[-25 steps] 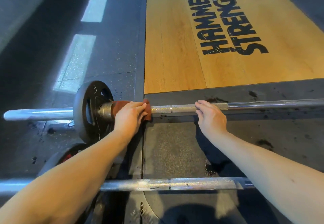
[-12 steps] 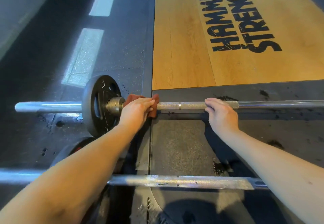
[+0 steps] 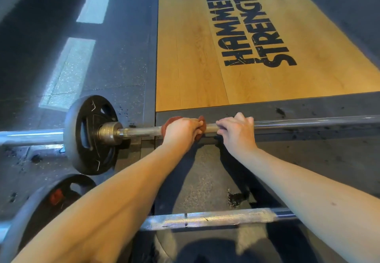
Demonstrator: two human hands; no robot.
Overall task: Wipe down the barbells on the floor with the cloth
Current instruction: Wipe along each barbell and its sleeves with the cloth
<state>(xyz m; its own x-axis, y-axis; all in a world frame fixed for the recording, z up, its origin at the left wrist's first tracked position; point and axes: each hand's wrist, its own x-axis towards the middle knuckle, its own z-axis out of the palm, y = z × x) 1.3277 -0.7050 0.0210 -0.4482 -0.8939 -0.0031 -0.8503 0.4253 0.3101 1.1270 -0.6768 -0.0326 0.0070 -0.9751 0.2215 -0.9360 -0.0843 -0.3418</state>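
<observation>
A steel barbell [image 3: 141, 131] lies across the floor with a black plate [image 3: 90, 135] on its left sleeve. My left hand [image 3: 181, 131] grips a reddish-brown cloth [image 3: 202, 126] wrapped round the bar's shaft, well right of the collar. My right hand [image 3: 236, 131] holds the same shaft just to the right, fingers curled over it, almost touching the cloth. A second barbell [image 3: 211, 220] lies nearer to me, partly hidden by both forearms, with its dark plate [image 3: 53, 199] at lower left.
A wooden lifting platform [image 3: 205, 67] printed with HAMMER STRENGTH lies beyond the far bar. Dark rubber flooring [image 3: 115, 57] surrounds it, with bright patches of light at upper left. Dark scuffs mark the floor [image 3: 236, 199] between the bars.
My left hand has slid the cloth rightward along the shaft, away from the collar, closing the gap to my right hand. The bare shaft beside the collar now shows.
</observation>
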